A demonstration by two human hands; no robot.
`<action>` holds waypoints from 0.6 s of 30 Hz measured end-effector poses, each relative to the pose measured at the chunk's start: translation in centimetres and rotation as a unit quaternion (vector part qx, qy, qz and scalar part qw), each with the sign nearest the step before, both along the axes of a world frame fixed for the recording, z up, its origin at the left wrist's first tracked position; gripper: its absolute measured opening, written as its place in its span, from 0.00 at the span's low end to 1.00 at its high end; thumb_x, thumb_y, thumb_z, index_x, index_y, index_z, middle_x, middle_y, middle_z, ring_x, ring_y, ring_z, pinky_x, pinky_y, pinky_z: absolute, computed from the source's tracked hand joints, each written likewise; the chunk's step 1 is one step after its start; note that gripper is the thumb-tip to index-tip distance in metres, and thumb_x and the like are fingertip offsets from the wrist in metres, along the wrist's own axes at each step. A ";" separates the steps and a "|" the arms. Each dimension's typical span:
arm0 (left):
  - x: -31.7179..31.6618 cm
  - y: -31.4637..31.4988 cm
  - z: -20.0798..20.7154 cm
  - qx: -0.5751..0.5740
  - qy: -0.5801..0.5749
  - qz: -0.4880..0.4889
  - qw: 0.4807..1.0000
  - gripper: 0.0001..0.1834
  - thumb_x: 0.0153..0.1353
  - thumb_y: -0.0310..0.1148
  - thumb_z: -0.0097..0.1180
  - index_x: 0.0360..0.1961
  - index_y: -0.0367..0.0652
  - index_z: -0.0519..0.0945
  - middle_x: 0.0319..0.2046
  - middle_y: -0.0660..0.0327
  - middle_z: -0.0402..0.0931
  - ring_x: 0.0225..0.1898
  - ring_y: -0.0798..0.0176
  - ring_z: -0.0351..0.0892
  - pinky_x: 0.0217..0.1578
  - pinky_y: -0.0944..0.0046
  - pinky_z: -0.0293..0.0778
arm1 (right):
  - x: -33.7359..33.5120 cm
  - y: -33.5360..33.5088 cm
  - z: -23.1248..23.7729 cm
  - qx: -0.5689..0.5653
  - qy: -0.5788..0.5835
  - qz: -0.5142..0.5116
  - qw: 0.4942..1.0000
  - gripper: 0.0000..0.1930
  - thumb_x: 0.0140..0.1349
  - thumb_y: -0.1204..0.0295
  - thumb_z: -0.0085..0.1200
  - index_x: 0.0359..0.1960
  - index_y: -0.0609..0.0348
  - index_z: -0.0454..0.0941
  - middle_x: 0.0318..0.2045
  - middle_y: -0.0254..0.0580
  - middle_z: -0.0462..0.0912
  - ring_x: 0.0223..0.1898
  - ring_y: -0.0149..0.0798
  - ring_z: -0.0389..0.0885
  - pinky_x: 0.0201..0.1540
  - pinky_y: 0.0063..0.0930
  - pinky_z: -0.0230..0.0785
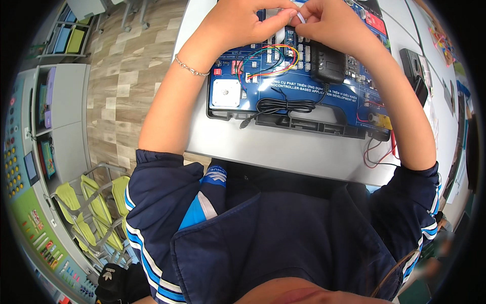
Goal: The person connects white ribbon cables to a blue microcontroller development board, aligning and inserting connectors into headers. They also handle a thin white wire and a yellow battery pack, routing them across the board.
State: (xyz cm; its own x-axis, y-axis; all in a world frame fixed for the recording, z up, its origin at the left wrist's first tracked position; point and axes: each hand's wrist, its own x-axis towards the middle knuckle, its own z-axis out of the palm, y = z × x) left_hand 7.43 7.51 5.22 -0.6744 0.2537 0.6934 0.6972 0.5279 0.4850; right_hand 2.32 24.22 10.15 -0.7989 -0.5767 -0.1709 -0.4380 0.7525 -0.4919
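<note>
Left hand (242,24) and right hand (338,25), nearly closed, pinch a thin white strip (301,18) over the glossy board (255,93). Its length slants far-left.

Both bare forearms (169,104) reach forward, converging; the left hand (245,23) and right hand (341,24) pinch close together

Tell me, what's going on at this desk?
Someone's left hand and right hand meet over a blue electronics board, fingertips together at a slim white piece, too small to identify. A black power adapter lies on the board, its cord bundled. Coloured wires loop across the board's left part.
</note>
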 end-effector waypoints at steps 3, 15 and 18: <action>0.0 -0.1 0.1 -0.010 0.003 0.002 1.000 0.05 0.51 0.24 0.58 0.31 0.36 0.81 0.33 0.55 0.74 0.32 0.61 0.75 0.32 0.68 0.72 | -0.1 0.7 1.0 -0.012 -0.054 0.036 0.998 0.10 0.48 0.67 0.62 0.21 0.62 0.80 0.17 0.46 0.79 0.22 0.37 0.77 0.30 0.27 0.70; 0.2 -0.2 0.2 -0.012 -0.014 0.010 1.000 0.05 0.50 0.24 0.58 0.29 0.36 0.80 0.33 0.55 0.74 0.32 0.61 0.76 0.31 0.67 0.72 | -2.1 -0.6 3.4 0.142 -0.023 0.236 0.961 0.07 0.45 0.69 0.61 0.23 0.60 0.82 0.18 0.43 0.80 0.22 0.37 0.78 0.28 0.29 0.69; 0.3 0.0 0.6 -0.016 -0.021 0.014 1.000 0.05 0.50 0.24 0.58 0.29 0.36 0.80 0.34 0.55 0.74 0.32 0.61 0.76 0.32 0.68 0.72 | -3.3 -0.4 3.1 0.128 -0.054 0.264 0.954 0.08 0.45 0.69 0.61 0.24 0.59 0.82 0.19 0.43 0.81 0.23 0.35 0.78 0.28 0.28 0.69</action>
State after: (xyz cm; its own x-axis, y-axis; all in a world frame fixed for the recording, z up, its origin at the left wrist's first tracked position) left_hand 7.72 7.54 5.80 -0.7099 0.2552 0.6565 0.6613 0.5623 0.4965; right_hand -0.95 23.79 13.21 -0.3779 -0.8224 -0.4253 -0.7471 0.5422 -0.3845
